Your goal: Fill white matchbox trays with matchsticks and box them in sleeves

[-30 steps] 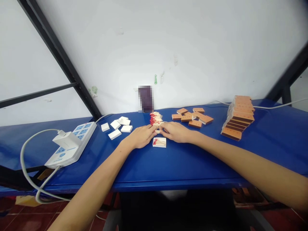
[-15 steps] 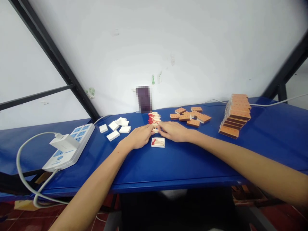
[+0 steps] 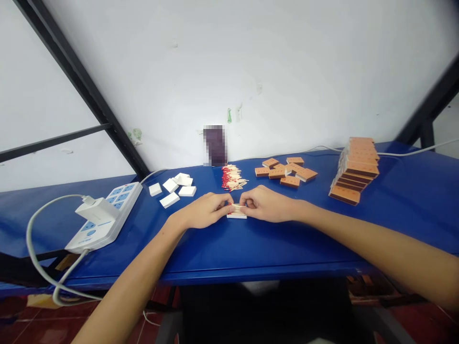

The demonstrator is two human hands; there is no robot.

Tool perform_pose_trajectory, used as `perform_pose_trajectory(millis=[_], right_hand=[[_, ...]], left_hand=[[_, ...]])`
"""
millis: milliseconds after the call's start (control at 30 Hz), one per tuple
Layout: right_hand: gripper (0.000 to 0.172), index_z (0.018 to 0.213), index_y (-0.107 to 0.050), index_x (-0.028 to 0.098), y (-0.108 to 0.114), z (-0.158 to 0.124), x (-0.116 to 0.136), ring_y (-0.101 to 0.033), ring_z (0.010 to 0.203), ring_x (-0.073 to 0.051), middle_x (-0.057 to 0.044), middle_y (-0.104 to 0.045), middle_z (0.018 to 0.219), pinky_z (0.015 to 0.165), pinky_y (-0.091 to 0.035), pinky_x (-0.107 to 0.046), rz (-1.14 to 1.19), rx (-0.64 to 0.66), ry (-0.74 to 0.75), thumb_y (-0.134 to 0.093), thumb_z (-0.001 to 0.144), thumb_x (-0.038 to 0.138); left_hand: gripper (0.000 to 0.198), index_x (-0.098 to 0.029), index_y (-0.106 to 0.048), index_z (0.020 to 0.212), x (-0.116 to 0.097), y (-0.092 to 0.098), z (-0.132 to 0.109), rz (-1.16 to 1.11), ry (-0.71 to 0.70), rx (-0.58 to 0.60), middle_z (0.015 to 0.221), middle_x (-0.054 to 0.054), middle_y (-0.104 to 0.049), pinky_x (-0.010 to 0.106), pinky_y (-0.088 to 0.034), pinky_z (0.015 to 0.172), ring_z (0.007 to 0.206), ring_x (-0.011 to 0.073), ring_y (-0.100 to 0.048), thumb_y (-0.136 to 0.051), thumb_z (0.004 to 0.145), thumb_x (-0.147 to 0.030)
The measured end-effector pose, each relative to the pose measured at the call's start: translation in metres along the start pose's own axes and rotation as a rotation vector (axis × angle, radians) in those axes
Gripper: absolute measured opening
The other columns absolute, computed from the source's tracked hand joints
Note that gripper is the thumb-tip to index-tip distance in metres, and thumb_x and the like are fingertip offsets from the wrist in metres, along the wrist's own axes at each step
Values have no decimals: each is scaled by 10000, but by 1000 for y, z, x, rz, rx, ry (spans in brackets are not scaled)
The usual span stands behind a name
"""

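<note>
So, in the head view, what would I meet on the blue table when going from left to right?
A white power strip → loose white trays → left hand → tray of matches → right hand → tall stack of orange matchboxes.

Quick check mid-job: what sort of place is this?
Likely a small match-packing bench: blue table against a white wall, loose matches, empty white trays, stacked brown matchboxes. Left hand and right hand pinch a filled tray.
</note>
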State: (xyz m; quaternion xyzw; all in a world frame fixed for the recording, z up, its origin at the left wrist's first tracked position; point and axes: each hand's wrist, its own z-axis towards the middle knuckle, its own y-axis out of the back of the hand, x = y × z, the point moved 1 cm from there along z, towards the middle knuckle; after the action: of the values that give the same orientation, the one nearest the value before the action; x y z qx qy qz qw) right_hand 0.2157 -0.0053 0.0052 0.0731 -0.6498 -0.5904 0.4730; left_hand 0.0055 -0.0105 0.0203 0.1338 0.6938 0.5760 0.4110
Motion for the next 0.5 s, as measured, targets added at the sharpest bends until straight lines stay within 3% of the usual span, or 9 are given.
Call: perform_pose_trajectory(millis=[133,300,500], right_hand=[[102,778,-618,164,0,0,3,-459,520,-87,40,-546,578,552,-324,-224,6,-26,21,-560,849,208],[121,737,-575,169,0,0,4,-438,551,-90,38,-518,604,571,-313,-231,-55,-177,124,-546,854,183],[83,795,-582,175,-3,0,-1,-486,690,-120,1,-563,752,652,-344,-249,-106,-222,187,-545,867,190]], left_hand=[[311,-185,-595,904,1,0,1,-4,-12,-44,629,-30,-534,245,-314,583,572,123,-462,-389,1007,-394],[311,-182,-599,921,8,-4,4,76,-57,-180,762,-2,-613,246,-353,650,662,132,-519,-352,1018,-343],[198,-196,-595,964,18,-7,4,211,-37,-165,757,-2,-631,256,-346,629,647,147,-546,-411,975,-267]])
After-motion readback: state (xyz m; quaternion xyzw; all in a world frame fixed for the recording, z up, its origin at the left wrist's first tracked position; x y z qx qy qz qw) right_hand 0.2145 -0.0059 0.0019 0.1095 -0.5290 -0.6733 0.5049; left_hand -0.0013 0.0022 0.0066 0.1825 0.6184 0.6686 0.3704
